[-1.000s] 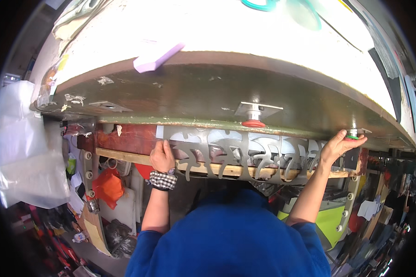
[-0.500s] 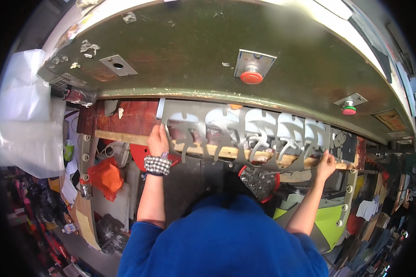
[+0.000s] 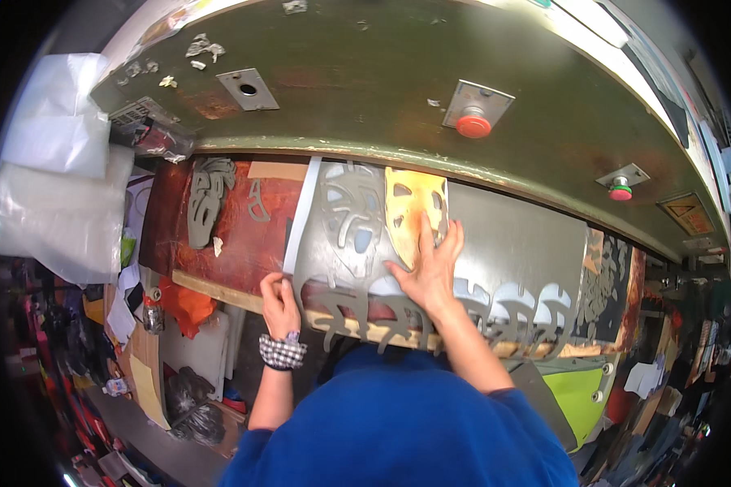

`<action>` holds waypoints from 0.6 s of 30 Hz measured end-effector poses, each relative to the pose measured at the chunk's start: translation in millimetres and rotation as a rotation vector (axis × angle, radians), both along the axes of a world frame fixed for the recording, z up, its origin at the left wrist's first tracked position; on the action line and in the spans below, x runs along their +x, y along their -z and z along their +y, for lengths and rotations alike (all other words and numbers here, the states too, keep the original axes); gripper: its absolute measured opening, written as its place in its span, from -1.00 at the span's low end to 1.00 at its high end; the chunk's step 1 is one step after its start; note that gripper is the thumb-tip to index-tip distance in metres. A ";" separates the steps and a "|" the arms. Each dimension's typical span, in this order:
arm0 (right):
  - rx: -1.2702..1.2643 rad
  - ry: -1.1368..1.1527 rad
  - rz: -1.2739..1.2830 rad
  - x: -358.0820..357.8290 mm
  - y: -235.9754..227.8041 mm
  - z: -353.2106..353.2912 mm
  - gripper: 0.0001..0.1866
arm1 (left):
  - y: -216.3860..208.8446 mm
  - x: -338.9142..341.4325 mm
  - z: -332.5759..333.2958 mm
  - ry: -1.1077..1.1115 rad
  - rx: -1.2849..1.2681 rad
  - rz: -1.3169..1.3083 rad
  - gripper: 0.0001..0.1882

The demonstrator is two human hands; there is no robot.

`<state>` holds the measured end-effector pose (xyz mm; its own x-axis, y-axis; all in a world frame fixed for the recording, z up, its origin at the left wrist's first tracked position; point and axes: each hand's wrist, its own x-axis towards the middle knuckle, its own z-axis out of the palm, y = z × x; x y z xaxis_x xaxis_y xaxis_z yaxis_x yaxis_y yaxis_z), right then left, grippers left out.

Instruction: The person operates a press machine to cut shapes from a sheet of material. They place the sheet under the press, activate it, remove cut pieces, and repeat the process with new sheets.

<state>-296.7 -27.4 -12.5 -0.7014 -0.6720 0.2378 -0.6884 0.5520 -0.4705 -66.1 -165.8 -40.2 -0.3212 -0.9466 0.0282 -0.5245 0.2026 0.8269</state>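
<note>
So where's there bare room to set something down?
The grey sheet is bare between the yellow piece and the scraps; the red board, between its grey pieces and the left hand. It's crowded around the right hand.

A workshop, shown by the green machine at twelve o'clock with its red button at one, a warning plate and grey scraps near three, and a grey sheet with cut-out shapes across the centre.
</note>
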 end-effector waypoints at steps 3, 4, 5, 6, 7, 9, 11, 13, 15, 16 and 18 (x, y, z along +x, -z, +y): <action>-0.172 0.056 -0.069 23.0 0.8 9.2 -0.07 | -14.1 5.6 9.7 -0.169 0.025 0.016 -0.77; -0.230 0.034 -0.174 25.2 -1.2 17.1 -0.07 | -18.5 2.9 11.9 -0.084 -0.066 0.096 -0.76; -0.284 0.052 -0.295 27.5 -5.1 26.0 -0.06 | -21.5 -5.5 11.2 -0.022 -0.115 0.143 -0.76; -0.336 0.061 -0.414 28.1 -9.2 32.9 -0.05 | -23.8 -17.7 9.7 0.027 -0.151 0.181 -0.76; -0.392 0.109 -0.587 25.6 -14.8 39.6 -0.07 | -27.1 -31.7 11.0 0.133 -0.133 0.222 -0.77; -0.660 0.079 -0.868 20.0 -27.0 53.7 -0.08 | -31.5 -69.3 16.6 0.335 -0.063 0.271 -0.78; -0.830 0.090 -1.146 17.7 -36.3 64.5 -0.04 | -36.4 -107.6 28.7 0.511 0.063 0.209 -0.78; -0.853 0.089 -1.171 21.6 -38.8 70.9 -0.04 | -41.9 -139.8 45.3 0.586 0.142 0.209 -0.75; -0.867 0.088 -1.183 26.0 -36.9 76.3 -0.04 | -47.3 -160.2 59.3 0.543 0.097 0.278 -0.68; -0.870 0.105 -1.180 28.1 -34.4 77.6 -0.02 | -49.6 -167.0 63.8 0.498 0.162 0.282 -0.68; -0.960 0.107 -1.279 25.7 -30.0 81.9 -0.03 | -51.2 -166.4 64.5 0.481 0.192 0.308 -0.68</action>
<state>-271.0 54.5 17.4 -0.7935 -0.5638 -0.2291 0.4319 -0.2564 -0.8647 -232.4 -101.3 11.1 -0.7191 -0.6943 0.0307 -0.1416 0.1897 0.9716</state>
